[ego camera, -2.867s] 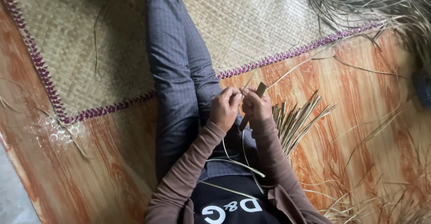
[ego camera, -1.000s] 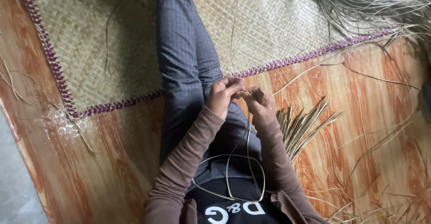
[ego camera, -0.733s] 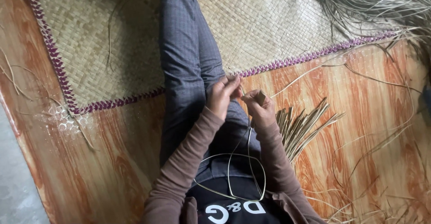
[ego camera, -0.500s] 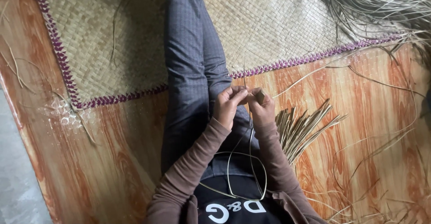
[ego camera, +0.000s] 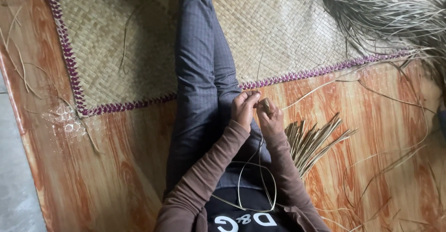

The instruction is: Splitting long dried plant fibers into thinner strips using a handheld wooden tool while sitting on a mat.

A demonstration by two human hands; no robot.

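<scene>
Hands of a seated person, seen from above, meet over the lap. Left hand (ego camera: 244,109) and right hand (ego camera: 269,116) are close together, almost touching, both with fingers curled and pinched on a thin pale strip (ego camera: 258,81) of dried leaf. One end of the strip rises straight up from between the fingertips; the rest drops below the hands and forms a loose loop (ego camera: 254,185) lying over the dark shirt. Both arms wear brown sleeves (ego camera: 209,171).

Outstretched leg (ego camera: 200,74), in grey checked trousers, runs from the lap up across a woven mat (ego camera: 297,23), which is straw-coloured and edged with a purple border (ego camera: 302,75). The mat lies on a floor covering printed with orange wood grain (ego camera: 116,167). Just beside the right forearm, on this covering, rests a fanned bundle of cut strips (ego camera: 311,139), greenish-tan, their ends spreading away from the body. Further off, at the upper right, a large heap of long grey-green fibres (ego camera: 390,13) lies partly on the mat and partly beyond it. Single loose strands (ego camera: 395,162) are scattered on the covering at the right and along the left edge.
</scene>
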